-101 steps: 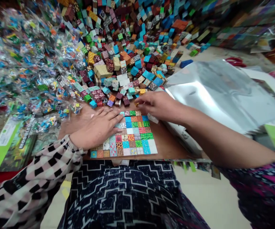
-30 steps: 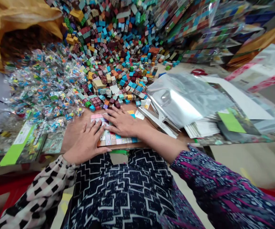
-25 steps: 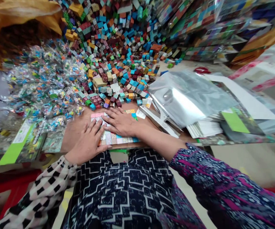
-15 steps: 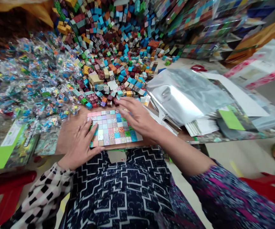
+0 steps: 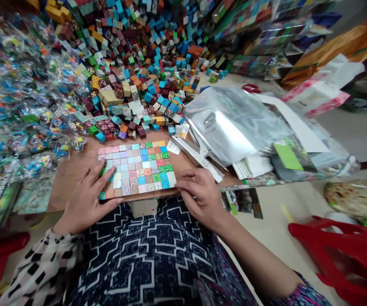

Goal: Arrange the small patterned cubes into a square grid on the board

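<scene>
A flat rectangle of small square blocks (image 5: 139,170), printed in many colours and packed edge to edge, lies at the table's front. My left hand (image 5: 86,193) is open at its left edge, fingers spread, fingertips touching the blocks there and thumb along the near edge. By the near right corner, my right hand (image 5: 202,195) has curled fingers, the fingertips against the outer blocks. No object shows inside that hand. Loose coloured blocks (image 5: 135,91) are heaped just beyond the rectangle.
Many small clear packets (image 5: 37,93) pile up on the left. A metal tool with a long straight bar (image 5: 199,157) lies right of the rectangle, beside clear plastic sheets (image 5: 224,123). Red-handled scissors (image 5: 251,88) and a pink-and-white tissue box (image 5: 317,93) are farther back. A red stool (image 5: 339,250) stands at right.
My right hand has come back from the far edge of the block rectangle to its near right corner, and its fingers have curled in. My left hand stays at the left edge. The view has shifted.
</scene>
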A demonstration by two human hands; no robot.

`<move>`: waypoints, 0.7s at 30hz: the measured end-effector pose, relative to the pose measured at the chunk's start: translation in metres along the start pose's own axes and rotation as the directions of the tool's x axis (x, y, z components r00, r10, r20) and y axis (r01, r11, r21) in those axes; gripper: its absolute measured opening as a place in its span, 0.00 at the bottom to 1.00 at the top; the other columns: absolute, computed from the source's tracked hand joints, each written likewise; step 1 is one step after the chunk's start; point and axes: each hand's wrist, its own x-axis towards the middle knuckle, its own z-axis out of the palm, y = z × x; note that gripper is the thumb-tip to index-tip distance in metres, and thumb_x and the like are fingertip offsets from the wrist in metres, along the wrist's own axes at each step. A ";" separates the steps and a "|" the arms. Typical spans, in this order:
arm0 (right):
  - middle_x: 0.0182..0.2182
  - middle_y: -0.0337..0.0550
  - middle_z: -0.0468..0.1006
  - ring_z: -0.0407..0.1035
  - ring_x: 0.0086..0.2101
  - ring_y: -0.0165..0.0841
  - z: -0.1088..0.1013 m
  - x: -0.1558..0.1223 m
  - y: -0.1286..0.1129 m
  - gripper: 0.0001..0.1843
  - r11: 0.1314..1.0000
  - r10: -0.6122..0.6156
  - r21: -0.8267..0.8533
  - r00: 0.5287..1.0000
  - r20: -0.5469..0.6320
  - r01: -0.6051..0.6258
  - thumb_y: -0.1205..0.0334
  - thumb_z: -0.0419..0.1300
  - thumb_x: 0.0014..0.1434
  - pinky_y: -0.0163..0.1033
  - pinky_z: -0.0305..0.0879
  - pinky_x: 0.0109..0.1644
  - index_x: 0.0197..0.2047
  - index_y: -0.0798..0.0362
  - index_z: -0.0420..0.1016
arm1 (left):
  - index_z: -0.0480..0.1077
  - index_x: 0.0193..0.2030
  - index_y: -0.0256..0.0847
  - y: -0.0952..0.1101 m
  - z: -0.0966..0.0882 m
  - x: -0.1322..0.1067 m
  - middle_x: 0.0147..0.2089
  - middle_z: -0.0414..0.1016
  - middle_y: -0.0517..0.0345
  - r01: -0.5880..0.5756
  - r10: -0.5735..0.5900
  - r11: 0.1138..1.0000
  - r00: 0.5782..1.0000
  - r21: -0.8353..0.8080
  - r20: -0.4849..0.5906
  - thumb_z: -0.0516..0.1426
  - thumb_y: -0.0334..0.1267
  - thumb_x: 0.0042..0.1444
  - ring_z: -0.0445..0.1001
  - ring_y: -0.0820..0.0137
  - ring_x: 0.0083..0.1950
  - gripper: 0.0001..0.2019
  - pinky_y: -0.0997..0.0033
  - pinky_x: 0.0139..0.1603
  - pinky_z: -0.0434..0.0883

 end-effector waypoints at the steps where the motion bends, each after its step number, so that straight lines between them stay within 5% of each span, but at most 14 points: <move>1: 0.40 0.46 0.74 0.68 0.41 0.39 0.001 0.001 0.001 0.09 1.000 -0.010 -0.013 1.000 0.006 0.010 0.70 0.57 0.61 0.47 0.64 0.44 0.39 0.51 0.77 | 0.41 0.74 0.59 0.000 0.000 0.000 0.77 0.45 0.50 0.002 -0.002 1.000 1.000 -0.001 -0.004 0.52 0.58 0.63 0.55 0.48 0.73 0.37 0.39 0.70 0.57; 21: 0.38 0.44 0.76 0.67 0.40 0.38 0.014 0.014 0.009 0.09 0.996 0.056 -0.069 0.998 -0.013 -0.057 0.69 0.55 0.63 0.47 0.61 0.43 0.38 0.50 0.76 | 0.45 0.73 0.61 -0.004 -0.002 -0.004 0.76 0.48 0.52 0.068 -0.070 0.992 0.997 -0.102 -0.017 0.52 0.53 0.64 0.56 0.47 0.72 0.33 0.38 0.67 0.62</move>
